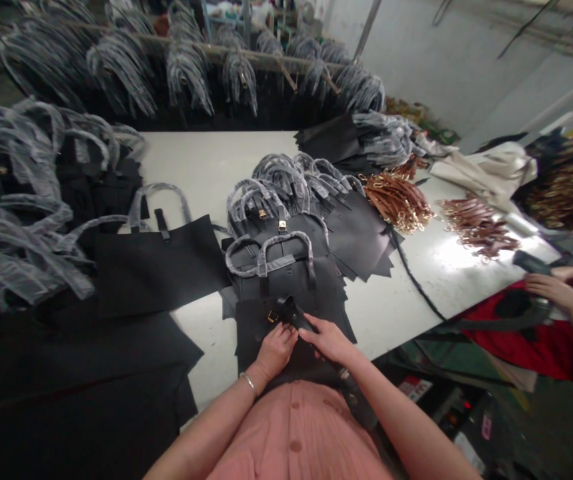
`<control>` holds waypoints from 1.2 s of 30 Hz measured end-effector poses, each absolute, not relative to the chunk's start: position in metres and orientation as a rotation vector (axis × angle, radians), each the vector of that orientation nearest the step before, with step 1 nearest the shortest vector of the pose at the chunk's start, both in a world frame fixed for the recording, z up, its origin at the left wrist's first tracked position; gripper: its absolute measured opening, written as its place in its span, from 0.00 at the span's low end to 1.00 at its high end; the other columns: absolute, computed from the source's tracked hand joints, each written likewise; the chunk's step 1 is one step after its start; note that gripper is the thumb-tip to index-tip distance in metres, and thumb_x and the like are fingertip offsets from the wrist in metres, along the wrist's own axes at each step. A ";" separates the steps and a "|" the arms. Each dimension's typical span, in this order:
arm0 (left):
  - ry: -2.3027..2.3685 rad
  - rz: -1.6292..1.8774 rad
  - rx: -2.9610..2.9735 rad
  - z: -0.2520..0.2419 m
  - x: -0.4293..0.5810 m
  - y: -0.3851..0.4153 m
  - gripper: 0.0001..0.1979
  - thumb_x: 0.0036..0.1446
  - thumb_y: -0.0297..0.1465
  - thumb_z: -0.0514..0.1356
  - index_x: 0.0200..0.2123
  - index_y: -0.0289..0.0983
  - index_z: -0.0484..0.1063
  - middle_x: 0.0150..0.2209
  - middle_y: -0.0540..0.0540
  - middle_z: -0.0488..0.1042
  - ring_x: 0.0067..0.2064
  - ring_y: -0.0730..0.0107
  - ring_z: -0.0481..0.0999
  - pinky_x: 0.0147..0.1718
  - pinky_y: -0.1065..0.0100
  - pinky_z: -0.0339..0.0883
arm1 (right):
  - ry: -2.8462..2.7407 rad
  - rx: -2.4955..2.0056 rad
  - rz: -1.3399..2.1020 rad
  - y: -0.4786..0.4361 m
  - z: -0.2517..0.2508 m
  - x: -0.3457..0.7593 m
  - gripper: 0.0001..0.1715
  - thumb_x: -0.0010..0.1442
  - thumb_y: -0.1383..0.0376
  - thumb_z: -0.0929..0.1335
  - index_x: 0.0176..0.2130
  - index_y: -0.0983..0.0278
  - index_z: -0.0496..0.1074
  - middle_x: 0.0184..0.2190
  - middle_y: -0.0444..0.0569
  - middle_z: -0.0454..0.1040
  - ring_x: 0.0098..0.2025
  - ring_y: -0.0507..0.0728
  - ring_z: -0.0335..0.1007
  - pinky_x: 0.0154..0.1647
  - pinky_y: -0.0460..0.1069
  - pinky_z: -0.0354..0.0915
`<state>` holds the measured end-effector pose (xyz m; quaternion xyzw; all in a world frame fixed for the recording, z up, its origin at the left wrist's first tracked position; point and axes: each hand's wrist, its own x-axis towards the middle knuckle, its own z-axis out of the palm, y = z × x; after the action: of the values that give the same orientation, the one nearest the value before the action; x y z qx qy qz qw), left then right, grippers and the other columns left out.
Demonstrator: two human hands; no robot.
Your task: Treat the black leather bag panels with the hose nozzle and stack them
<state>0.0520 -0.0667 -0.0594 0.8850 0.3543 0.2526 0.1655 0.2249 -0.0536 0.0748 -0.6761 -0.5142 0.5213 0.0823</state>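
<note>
My left hand (276, 348) and my right hand (327, 339) meet over a black leather bag panel (251, 320) at the near edge of the white table (206, 167). Both hands pinch a black strap (291, 312) with a small gold buckle at its left end. The strap runs under my right hand toward my lap. Just beyond lies a stack of black bags (286, 257) whose handles are wrapped in grey foam.
Black panels and foam-wrapped bags pile up on the left (26, 200). Brown straps with gold hardware (399, 200) lie at right. More wrapped handles hang on a rack (191, 67) behind. Another person's hands (551, 287) work at the far right over red fabric.
</note>
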 end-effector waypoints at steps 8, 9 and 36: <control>1.610 0.960 2.106 -0.033 0.043 -0.037 0.11 0.64 0.35 0.51 0.45 0.37 0.69 0.44 0.40 0.71 0.47 0.59 0.72 0.46 0.59 0.69 | -1.536 -2.006 1.514 -0.051 0.076 0.219 0.33 0.60 0.57 0.66 0.62 0.63 0.62 0.21 0.42 0.73 0.17 0.50 0.68 0.24 0.44 0.64; 1.680 0.954 2.065 -0.031 0.041 -0.031 0.12 0.64 0.36 0.52 0.45 0.37 0.69 0.44 0.39 0.70 0.47 0.58 0.71 0.46 0.57 0.69 | -1.550 -2.014 1.499 -0.051 0.076 0.218 0.33 0.60 0.57 0.66 0.62 0.64 0.62 0.20 0.42 0.73 0.18 0.50 0.68 0.25 0.44 0.64; 0.851 0.732 1.064 0.005 0.037 -0.048 0.17 0.59 0.38 0.57 0.46 0.31 0.72 0.32 0.44 0.75 0.27 0.76 0.68 0.28 0.73 0.61 | -1.170 -1.654 1.854 -0.079 0.122 0.245 0.36 0.58 0.54 0.68 0.62 0.58 0.61 0.22 0.39 0.66 0.18 0.48 0.63 0.17 0.42 0.61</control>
<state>0.0371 -0.0478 0.0049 0.4805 0.3842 0.3305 0.7157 0.2445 -0.0794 0.1218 -0.5906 -0.4177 0.6619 0.1965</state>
